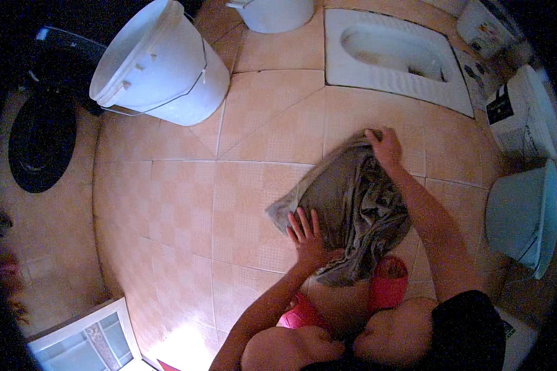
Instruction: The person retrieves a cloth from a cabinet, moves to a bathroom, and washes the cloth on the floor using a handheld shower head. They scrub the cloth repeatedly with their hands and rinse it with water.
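Observation:
A wet-looking dark grey-brown cloth lies partly bunched on the floor tiles before me, with folds and wrinkles on its right side. My right hand pinches the cloth's far edge between thumb and fingers. My left hand rests flat on the near left part, its fingers spread over the fabric. Close behind the cloth are my feet in pink slippers, the right slipper touching or almost touching its near edge and the left slipper lower down, partly behind my forearm.
A large white bucket with a wire handle stands at the upper left; another white container is at the top. A squat toilet is set into the floor ahead. White buckets and a light blue-green basin line the right side.

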Available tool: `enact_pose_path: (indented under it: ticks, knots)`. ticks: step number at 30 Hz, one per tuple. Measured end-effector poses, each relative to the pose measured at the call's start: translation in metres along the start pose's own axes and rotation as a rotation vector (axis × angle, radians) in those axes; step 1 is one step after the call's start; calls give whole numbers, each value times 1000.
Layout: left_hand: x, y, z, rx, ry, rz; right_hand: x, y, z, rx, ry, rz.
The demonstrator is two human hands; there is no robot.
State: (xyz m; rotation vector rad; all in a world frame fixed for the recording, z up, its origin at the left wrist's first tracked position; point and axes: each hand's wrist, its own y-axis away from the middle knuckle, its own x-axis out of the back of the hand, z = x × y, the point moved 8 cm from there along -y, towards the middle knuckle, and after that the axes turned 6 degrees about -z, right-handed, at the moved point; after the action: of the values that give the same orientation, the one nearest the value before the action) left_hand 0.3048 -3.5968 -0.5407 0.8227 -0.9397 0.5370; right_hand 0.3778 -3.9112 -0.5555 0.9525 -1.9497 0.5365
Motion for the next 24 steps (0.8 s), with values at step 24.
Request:
enact_pose_path:
  ticks: [24]
  knots:
    - [7, 10, -49, 235, -16, 178, -133, -8, -185, 467, 192, -468]
